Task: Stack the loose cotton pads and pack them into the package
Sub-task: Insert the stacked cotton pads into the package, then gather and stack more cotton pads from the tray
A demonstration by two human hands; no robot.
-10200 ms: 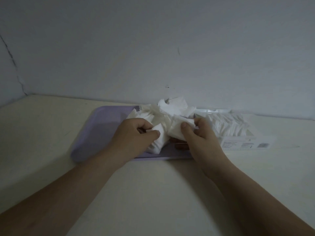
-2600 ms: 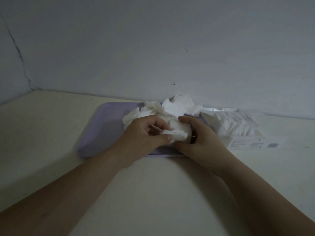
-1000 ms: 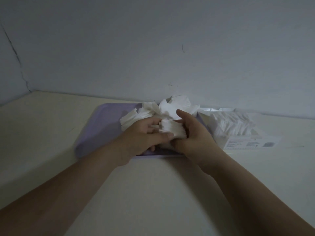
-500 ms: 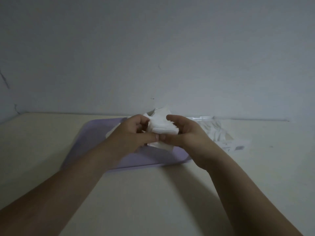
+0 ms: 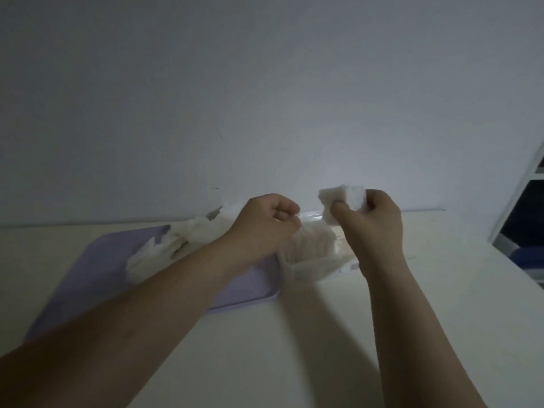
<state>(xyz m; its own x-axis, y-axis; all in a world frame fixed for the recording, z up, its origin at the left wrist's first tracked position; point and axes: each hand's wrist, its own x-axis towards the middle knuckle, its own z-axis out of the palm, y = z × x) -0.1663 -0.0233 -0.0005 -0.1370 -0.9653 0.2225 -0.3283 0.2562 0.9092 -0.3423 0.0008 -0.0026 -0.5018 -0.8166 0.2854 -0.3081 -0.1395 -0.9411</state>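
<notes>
your right hand (image 5: pixel 374 231) pinches a small stack of pads (image 5: pixel 343 200) above the package (image 5: pixel 312 251), right of center, ready to go in. your left hand (image 5: pixel 265 228) has its grip curled at the package's edge, maybe holding it open; i cannot tell. the way down looks free; the tray (image 5: pixel 244 293) edge sits just left.

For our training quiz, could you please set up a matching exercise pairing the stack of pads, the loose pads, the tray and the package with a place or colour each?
1 stack of pads
2 loose pads
3 tray
4 package

A lilac, on the table
B gripped in the right hand
C heaped on the tray
D beside the tray, holding rowed pads

Pairs: 1-B, 2-C, 3-A, 4-D
</notes>
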